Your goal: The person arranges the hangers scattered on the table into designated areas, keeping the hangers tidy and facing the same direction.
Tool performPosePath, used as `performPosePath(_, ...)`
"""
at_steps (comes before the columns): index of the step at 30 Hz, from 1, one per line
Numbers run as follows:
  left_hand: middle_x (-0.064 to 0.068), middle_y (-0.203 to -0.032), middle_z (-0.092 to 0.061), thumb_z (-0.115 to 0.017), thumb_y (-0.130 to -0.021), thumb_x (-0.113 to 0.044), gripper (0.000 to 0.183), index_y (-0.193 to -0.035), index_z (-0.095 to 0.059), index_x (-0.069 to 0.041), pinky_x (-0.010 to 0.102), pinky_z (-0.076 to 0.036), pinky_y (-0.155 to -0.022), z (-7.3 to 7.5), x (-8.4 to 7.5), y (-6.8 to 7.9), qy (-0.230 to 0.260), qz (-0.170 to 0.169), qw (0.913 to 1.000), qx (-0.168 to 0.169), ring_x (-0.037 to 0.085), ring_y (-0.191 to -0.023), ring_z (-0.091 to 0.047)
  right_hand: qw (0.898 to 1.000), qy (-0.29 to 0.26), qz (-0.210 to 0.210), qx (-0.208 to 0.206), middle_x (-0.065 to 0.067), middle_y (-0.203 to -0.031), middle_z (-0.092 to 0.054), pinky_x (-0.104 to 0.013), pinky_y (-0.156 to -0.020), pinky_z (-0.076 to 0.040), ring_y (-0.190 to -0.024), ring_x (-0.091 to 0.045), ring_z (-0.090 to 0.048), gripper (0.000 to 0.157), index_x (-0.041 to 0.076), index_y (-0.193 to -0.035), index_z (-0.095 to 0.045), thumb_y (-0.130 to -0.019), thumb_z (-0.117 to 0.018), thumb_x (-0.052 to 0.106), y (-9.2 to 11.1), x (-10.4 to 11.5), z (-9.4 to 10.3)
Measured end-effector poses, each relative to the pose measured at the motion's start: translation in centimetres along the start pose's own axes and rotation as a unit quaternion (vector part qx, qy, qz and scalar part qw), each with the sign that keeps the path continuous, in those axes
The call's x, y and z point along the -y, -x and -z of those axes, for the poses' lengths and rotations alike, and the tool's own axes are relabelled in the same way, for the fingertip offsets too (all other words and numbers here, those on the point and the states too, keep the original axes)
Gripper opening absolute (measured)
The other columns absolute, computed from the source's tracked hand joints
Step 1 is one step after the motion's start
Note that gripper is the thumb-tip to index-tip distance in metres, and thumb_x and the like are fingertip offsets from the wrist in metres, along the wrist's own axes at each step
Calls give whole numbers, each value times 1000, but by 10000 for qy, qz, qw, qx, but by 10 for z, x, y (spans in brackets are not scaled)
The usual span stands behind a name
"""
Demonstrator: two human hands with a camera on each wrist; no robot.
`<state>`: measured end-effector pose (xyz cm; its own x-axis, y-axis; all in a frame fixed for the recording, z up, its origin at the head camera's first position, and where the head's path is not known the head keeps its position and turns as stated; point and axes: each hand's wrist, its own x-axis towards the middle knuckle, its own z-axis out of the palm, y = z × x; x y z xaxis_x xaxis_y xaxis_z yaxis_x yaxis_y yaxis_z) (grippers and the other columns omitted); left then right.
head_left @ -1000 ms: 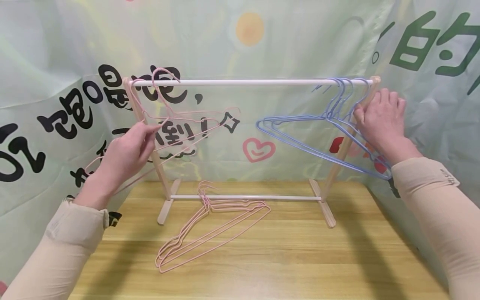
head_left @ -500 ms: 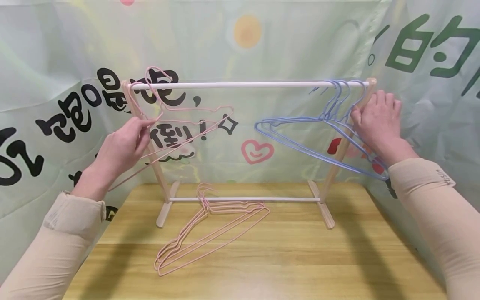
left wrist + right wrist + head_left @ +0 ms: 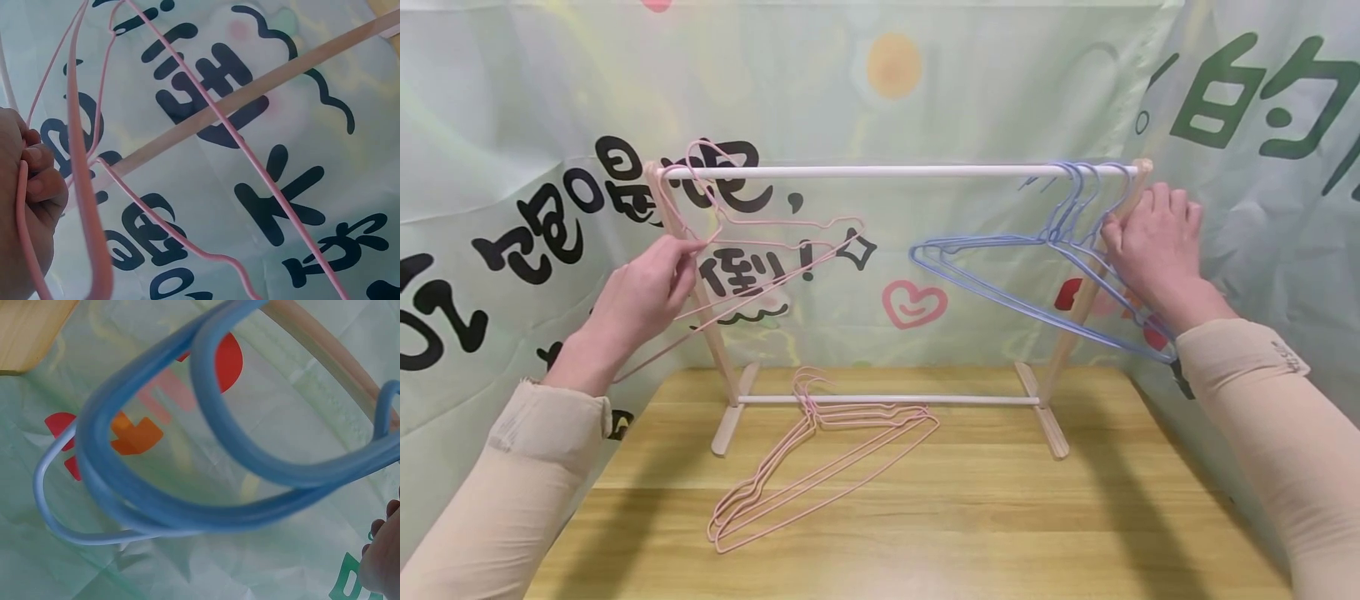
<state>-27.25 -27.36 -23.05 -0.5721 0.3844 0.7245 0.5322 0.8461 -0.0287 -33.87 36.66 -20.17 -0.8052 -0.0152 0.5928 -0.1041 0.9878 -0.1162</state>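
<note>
At the far left, a person's left hand [image 3: 643, 287] was seen reaching out from a beige rolled cuff [image 3: 550, 421]. Its thumb and fingers were nearly closed, and pink wire was pinched between them near the neck of a pink hanger [image 3: 775, 222]. The bend of this hanger's hook was raised above the white top rail [image 3: 865, 172] of a wooden rack, near its left end; whether the rail was touched by it could not be told. Just beside it, against the left post [image 3: 718, 350], a second pink hanger [image 3: 752, 242] was hung by its hook.

Further right, below the rail, several more pink hangers [image 3: 810, 410] were laid flat in an overlapping bunch on the wood-grained table [image 3: 970, 517], their hooks pointed toward the back and their necks set close to the white lower rail [image 3: 962, 400].

At the right end of the top rail, several blue hangers [image 3: 1058, 232] were hung close together, their shoulders spread toward the middle. At the far right, the right hand [image 3: 1161, 246] was held by the right post [image 3: 1078, 312], close to the blue wire, with its fingers bent; whether post or hanger was gripped could not be told. Behind everything, a pale green printed cloth [image 3: 1000, 75] was hung.
</note>
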Motion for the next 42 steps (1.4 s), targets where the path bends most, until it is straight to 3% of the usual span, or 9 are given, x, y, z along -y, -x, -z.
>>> performPosePath(16,14,-102,-62,-53,-103,-3,24,-126,-62,-2,50,-49,-57,-7,8,10,24,395,9989,232,28,-68,-56,10000,-5,-27,27,-30,-106,-35,-64,-93,-23,-107,-52,-29,43,-14,-100,-41,-104,-40,28,0,0,-1)
performPosePath(26,13,-104,-62,-50,-104,-3,27,-129,-61,-3,44,-44,-55,-10,11,15,8,519,9980,369,27,-65,-52,10000,-3,-35,18,-31,-106,-34,-65,-93,-22,-108,-52,-29,43,-15,-102,-41,-104,-39,28,1,0,0)
performPosePath(34,13,-106,-64,-53,-103,-4,28,-130,-63,-6,47,-45,-53,-13,15,17,-92,542,9981,272,28,-66,-54,10000,-18,-39,10,-30,-106,-34,-64,-92,-22,-107,-51,-29,42,-14,-100,-40,-104,-38,28,1,0,0)
performPosePath(42,10,-97,-64,-58,-102,-8,21,-121,-66,-7,49,-43,-47,-15,17,20,-573,731,9957,-59,27,-60,-55,10000,-34,-36,4,-30,-106,-34,-64,-93,-22,-107,-51,-29,42,-15,-102,-40,-104,-38,28,1,0,0)
